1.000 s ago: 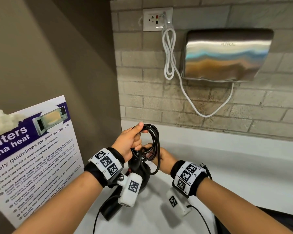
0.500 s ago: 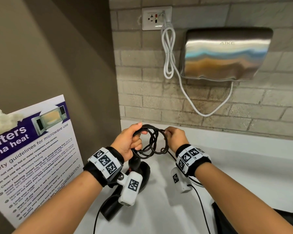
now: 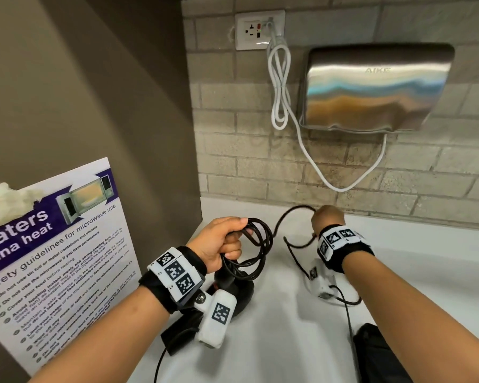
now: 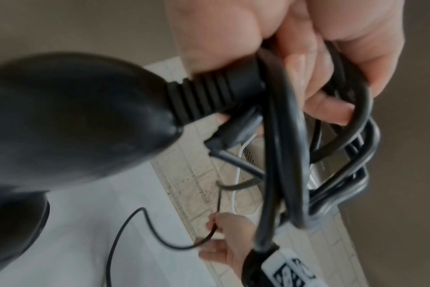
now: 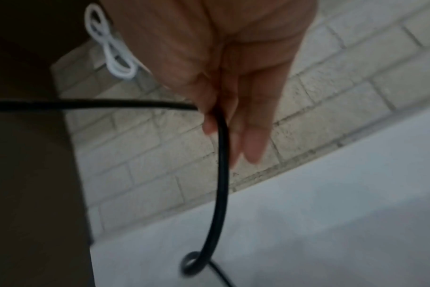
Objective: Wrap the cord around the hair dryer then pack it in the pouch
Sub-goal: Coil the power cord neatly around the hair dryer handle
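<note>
Left wrist view shows the left hand [image 4: 295,58] curled round several gathered loops of the thin black rubber cord [image 4: 290,147], pinning them against the ribbed strain relief where the cord leaves the matte black plastic hair dryer [image 4: 69,120]. In the head view the dryer hangs just below that hand [image 3: 221,241], its body touching or nearly touching the white countertop [image 3: 274,341] under the wrist.

Out to that hand's right, well apart from it, the right hand [image 3: 328,219] pinches a free run of the same cord [image 3: 291,214] between thumb and fingers; the right wrist view shows the cord [image 5: 221,174] bending down from the fingertips [image 5: 253,147] and trailing onto the counter. Between the two hands the cord arcs slack.

Nearer the person than the right hand, at the lower right edge, lies a dark black fabric shape [image 3: 376,357], probably the pouch, though too little of it shows to be sure.

Judged from this, the wrapping is partway: a handful of loops are collected, but they sit bunched at the handle end, not wound round the dryer, and a long tail is still loose. Gathering that tail, securing the bundle and the whole packing step remain.
</note>
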